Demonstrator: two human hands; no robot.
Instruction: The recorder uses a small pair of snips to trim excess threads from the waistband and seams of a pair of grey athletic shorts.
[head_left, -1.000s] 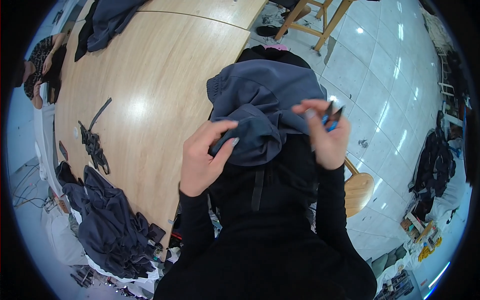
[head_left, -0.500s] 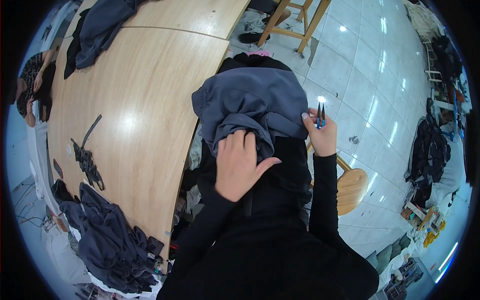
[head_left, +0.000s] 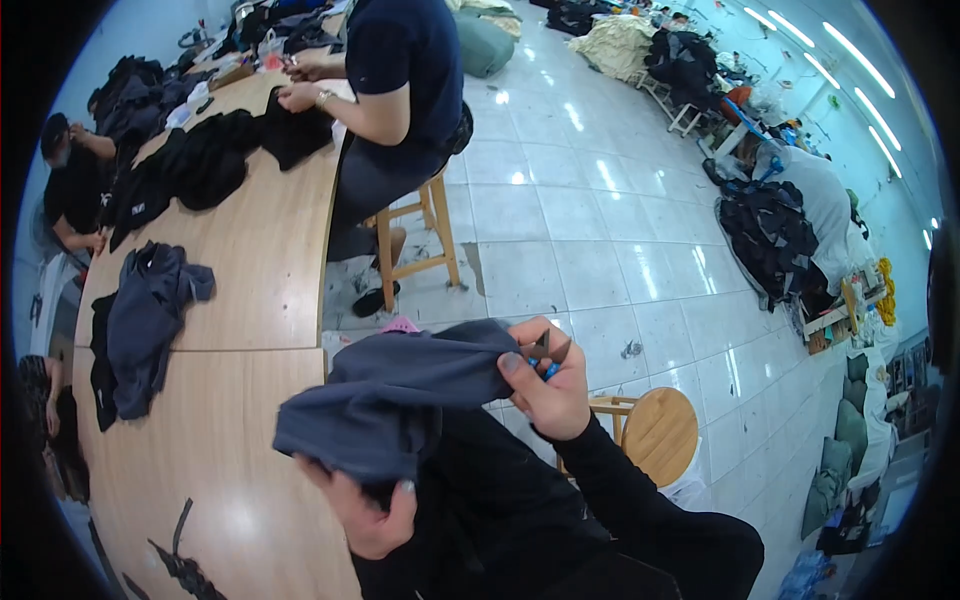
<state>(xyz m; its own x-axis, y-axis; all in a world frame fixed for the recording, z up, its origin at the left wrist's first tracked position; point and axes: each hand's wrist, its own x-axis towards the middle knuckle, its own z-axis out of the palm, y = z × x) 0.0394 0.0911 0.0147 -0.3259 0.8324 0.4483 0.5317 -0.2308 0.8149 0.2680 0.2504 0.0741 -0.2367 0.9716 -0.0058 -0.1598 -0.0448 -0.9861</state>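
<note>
A dark grey-blue garment (head_left: 385,400) with folds in it is held up over my lap, off the table's near right edge. My right hand (head_left: 555,395) pinches its right end between thumb and fingers. Small thread snips (head_left: 547,368) with blue handles are tucked in that same hand, partly hidden by the fingers. At the garment's lower left edge is my left hand (head_left: 365,512), its thumb raised and its fingers curled under the cloth, where they are partly hidden.
The wooden table (head_left: 250,420) runs along my left, bearing another grey-blue garment (head_left: 150,325), black clothes (head_left: 205,160) and dark straps (head_left: 182,565). A co-worker (head_left: 400,110) sits ahead on a wooden stool (head_left: 425,235). A round stool (head_left: 660,437) stands at my right.
My view has swung up toward the room, bringing the co-worker into sight. The garment has been lifted from my lap and stretched between both hands; my left hand has shifted to its lower left edge.
</note>
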